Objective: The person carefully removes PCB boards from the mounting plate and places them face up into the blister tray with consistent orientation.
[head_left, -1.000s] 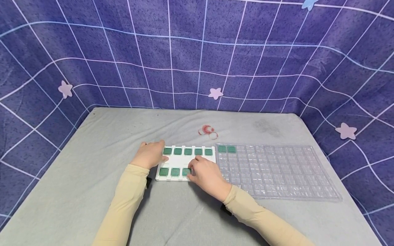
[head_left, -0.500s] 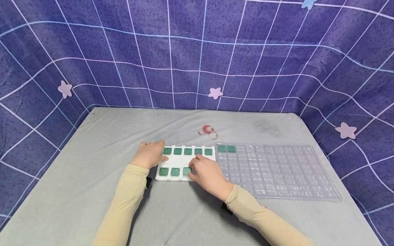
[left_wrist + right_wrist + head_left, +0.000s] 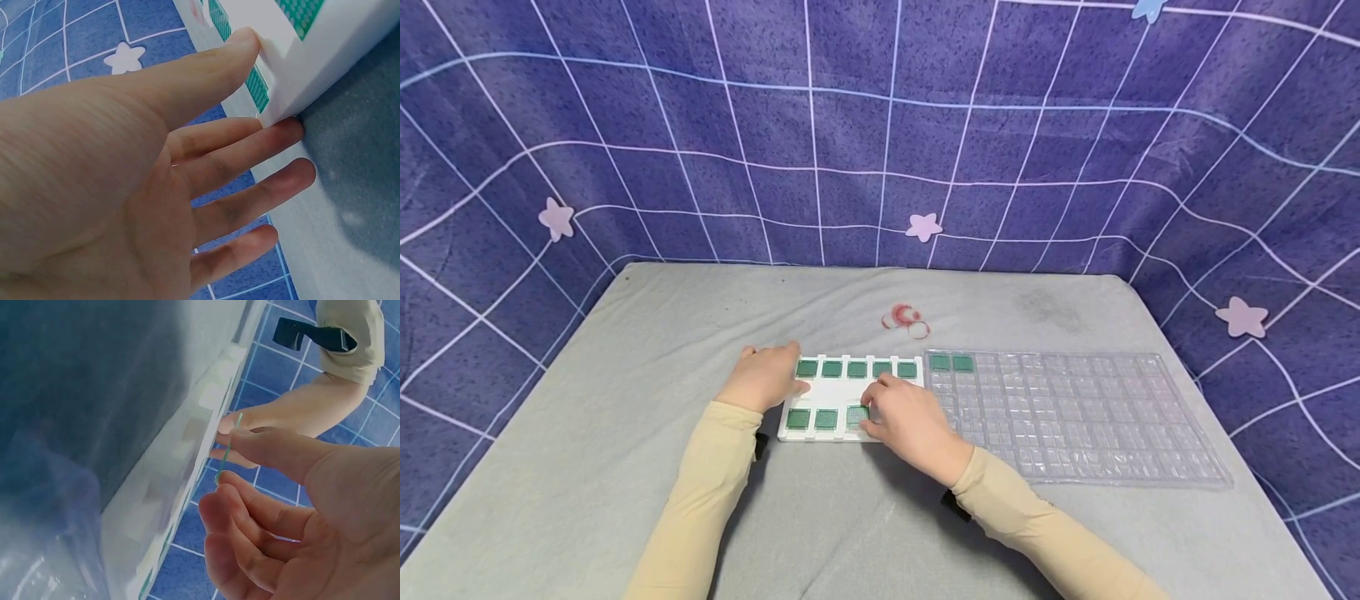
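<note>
A white tray point(image 3: 835, 392) holds small green perforated circuit boards in two rows, several along its far row. My left hand point(image 3: 762, 377) grips the tray's left end, thumb point(image 3: 240, 59) on top and fingers against the end and side. My right hand point(image 3: 913, 423) is over the tray's near right part and pinches a green circuit board point(image 3: 857, 417) between thumb and fingertips. In the right wrist view that circuit board point(image 3: 227, 450) appears edge-on, raised off the tray. Two boards point(image 3: 826, 419) lie to its left in the near row; the tray's near right corner is hidden by my right hand.
A clear plastic tray point(image 3: 1075, 417) with many small compartments stands right beside the white tray. Two green boards point(image 3: 962, 363) sit in its far left compartments. Grey cloth covers the table point(image 3: 647, 358), and a purple grid curtain point(image 3: 850, 133) rises behind.
The circuit board in my right hand has moved slightly right and out of line with its row. My left hand keeps its place on the white tray.
</note>
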Available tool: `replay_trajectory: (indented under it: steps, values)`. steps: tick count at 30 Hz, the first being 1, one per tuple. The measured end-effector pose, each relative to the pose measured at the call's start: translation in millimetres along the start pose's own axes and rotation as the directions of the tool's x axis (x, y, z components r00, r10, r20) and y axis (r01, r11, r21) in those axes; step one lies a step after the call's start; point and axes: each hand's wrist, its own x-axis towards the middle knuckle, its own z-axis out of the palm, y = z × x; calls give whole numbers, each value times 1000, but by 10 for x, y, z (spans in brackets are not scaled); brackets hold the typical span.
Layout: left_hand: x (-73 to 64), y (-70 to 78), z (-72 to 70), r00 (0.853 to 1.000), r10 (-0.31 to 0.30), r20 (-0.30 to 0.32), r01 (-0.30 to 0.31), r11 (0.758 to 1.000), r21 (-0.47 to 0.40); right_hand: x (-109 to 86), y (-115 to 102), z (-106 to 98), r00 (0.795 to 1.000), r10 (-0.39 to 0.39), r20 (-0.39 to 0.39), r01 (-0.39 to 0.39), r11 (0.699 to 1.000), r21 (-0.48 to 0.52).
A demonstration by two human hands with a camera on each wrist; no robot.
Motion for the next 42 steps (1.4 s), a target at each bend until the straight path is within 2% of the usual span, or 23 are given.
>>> replay_trajectory:
  steps: [12,23,31,42]
  values:
    - [7,-12,13,1000,1,2,-1,1000,0,19,91,-135,1000,4,16,-5,998,59]
    - [-20,3,-1,1000,2,6,-2,1000,-5,61,267,-321,999,49,11,-49,999,19]
    - [-27,10,-5,1000,3,0,-3,1000,0,77,392,-379,996,89,5,-89,996,9]
    - [-5,-4,1,1000,11,0,-11,1000,-5,85,535,-444,994,107,-11,-107,994,38]
